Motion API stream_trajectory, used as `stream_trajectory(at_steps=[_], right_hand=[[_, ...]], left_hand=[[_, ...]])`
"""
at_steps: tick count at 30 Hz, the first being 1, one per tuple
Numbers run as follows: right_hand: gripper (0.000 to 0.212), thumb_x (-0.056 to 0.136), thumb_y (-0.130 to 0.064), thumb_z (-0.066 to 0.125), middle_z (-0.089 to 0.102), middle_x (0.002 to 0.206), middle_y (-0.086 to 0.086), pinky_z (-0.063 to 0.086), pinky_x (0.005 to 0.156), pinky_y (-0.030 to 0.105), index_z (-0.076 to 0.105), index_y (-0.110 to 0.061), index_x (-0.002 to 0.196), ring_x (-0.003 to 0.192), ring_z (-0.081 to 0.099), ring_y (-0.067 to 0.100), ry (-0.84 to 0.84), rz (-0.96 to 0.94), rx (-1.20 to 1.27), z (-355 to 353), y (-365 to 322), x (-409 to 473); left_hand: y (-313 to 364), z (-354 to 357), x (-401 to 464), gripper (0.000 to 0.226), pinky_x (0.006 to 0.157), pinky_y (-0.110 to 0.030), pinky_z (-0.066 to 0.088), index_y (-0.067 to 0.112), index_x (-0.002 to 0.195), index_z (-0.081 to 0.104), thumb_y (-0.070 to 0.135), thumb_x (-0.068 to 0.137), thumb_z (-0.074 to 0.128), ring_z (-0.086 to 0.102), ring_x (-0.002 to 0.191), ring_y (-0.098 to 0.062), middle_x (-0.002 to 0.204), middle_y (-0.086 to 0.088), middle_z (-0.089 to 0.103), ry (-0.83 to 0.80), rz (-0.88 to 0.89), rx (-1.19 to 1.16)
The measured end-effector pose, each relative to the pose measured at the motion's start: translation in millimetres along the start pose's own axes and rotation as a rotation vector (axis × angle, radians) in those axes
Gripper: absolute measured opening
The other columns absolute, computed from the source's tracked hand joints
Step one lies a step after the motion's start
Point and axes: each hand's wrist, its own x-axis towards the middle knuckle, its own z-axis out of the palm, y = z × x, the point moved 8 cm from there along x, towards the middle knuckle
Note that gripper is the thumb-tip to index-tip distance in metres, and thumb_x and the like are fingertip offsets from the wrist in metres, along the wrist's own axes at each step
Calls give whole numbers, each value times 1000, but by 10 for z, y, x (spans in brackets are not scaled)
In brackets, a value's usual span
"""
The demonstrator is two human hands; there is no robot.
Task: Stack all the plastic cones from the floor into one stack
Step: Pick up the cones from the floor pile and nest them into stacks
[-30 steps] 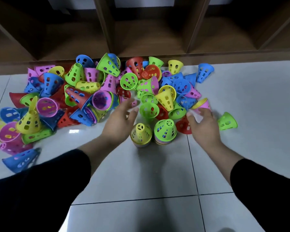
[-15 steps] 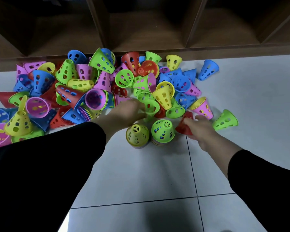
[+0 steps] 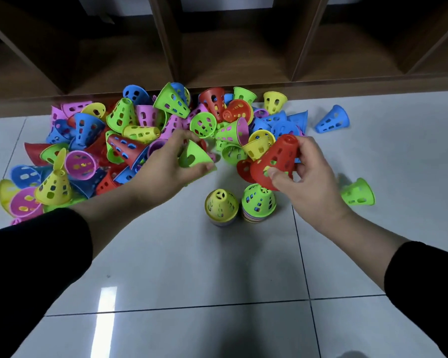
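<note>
Cones fill both your hands: left hand (image 3: 166, 161) pinches a green cone (image 3: 194, 157), right hand (image 3: 308, 177) grips a red cone (image 3: 277, 161). Both are wide end down (ready, I'd judge, for the two stacks (image 3: 258, 202) below your fingers).

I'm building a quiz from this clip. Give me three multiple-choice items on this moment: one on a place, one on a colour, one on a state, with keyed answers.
1. Where do the two started stacks stand?
A. on the shelf
B. on the tile in front of the pile
C. in the left hand

2. What colour is the cone in the right hand?
A. red
B. blue
C. pink

3. How is the left hand?
A. flat on the floor
B. gripping a green cone
C. hanging idle

Answers:
1 B: the yellow-topped stack and green-topped stack stand on the floor.
2 A: the right hand holds a red cone.
3 B: the left hand grips a green cone.
</note>
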Motion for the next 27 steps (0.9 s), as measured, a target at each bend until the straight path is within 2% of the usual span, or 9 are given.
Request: stream_trajectory(at_steps=[3,6,8,10,14,18,21,24,27], right_hand=[[46,78,-42,72,54,116,-7,48,92,21,53,-35,119,111,56,9,-99,-113,-109,110,-186,-84],[49,79,-44,74,48,112,-20,39,85,5,51,-37,121,107,50,-6,-212,-125,-377,179,-146,-132],[54,81,-41,77,49,120,-17,41,90,11,51,-31,127,108,50,-4,-310,-77,-506,227,-30,-154],[69,81,-45,78,47,136,-12,40,101,22,45,-29,139,124,47,5,-418,-40,-594,283,56,-194],[84,81,-61,71,36,152,-13,34,103,24,30,-35,149,134,38,5,-484,-4,-633,174,41,-125],[58,90,-53,64,46,144,-9,34,93,21,47,-30,141,123,47,7,-443,1,-723,-210,100,80],[54,91,-39,69,50,138,-1,39,85,25,51,-23,138,112,54,17,-337,94,-790,-646,382,243],[68,88,-35,72,46,140,9,45,94,36,41,-22,147,122,51,27,-261,197,-874,-972,761,391],[85,85,-36,77,42,146,12,44,97,39,29,-22,154,127,49,32,-207,336,-869,-1161,1135,521]], left_hand=[[181,-60,-129,73,59,-1,41,38,140,38,54,78,73,59,78,13,85,23,60,-82,86,325],[341,130,-156,83,68,-5,39,33,151,35,56,81,72,60,87,0,115,14,63,-242,169,677],[360,385,-129,77,87,-25,49,26,151,39,53,85,70,59,113,-17,136,2,58,-338,200,855],[367,647,-105,68,90,-32,48,22,148,44,46,89,68,57,118,-24,135,-5,55,-374,204,960],[298,831,-100,57,70,-29,35,24,141,46,34,90,69,60,109,-24,126,-4,57,-311,148,915],[196,637,-198,63,77,-32,46,30,140,47,65,89,55,59,112,-23,131,1,59,-200,94,728],[270,535,-109,53,86,-43,54,30,141,45,58,96,46,61,113,-26,139,-1,57,-90,112,693],[363,664,171,49,82,-43,55,33,146,35,47,100,46,61,113,-29,142,-6,51,-105,91,727],[380,844,583,55,74,-38,51,29,149,31,43,100,50,62,104,-31,120,-12,61,-109,-35,681]])
